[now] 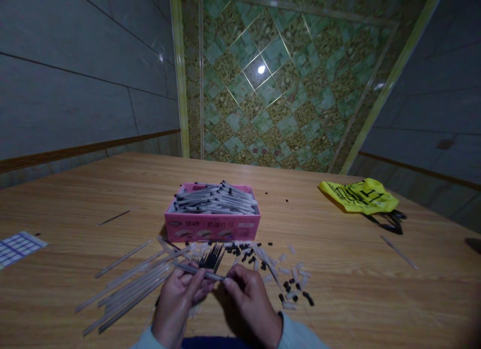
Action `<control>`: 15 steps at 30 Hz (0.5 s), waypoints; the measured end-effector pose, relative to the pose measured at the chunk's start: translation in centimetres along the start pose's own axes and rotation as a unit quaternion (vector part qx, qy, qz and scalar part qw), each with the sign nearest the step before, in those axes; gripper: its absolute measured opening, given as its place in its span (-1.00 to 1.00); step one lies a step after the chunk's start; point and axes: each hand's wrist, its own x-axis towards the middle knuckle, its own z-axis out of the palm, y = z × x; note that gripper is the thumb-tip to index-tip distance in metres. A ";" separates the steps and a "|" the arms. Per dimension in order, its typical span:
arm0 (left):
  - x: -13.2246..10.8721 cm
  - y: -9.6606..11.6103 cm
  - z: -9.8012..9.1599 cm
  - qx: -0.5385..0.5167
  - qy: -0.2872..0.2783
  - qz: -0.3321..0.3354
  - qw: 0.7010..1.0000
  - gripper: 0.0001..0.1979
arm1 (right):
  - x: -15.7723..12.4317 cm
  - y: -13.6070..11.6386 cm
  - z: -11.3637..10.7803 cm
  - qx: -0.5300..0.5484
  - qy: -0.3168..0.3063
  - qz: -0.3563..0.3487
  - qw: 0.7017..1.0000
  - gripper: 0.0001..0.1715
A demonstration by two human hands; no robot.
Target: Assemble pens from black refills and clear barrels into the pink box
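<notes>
My left hand [182, 299] is closed round a thin grey pen barrel [195, 271], which slants across between my hands. The fingertips of my right hand [250, 299] pinch the barrel's right end, and any small part there is hidden by them. Just behind my hands lies a bunch of dark refills [212, 257]. Clear pen tubes [131, 284] are spread at the left of my left hand. Small black caps [289, 286] and whitish translucent pieces [302, 272] are scattered to the right. A pink box [212, 228] full of assembled-looking pens [218, 199] stands beyond.
On the wooden table [293, 234], a yellow bag [361, 196] with black handles lies at the far right, near a single tube [398, 251]. At the left are a thin dark refill [113, 218] and a blue-and-white checked sheet [18, 248]. Tiled walls surround the table.
</notes>
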 end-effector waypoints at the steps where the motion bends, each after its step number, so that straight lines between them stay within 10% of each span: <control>1: 0.1 0.0 0.0 0.001 0.002 0.000 1.000 -0.52 | 0.0 0.1 0.0 0.004 -0.005 0.001 1.000 -0.64; 15: 0.0 0.6 -0.2 0.009 0.010 0.017 1.000 -0.61 | 1.4 -0.4 -2.2 -0.095 0.042 -0.003 0.995 -0.71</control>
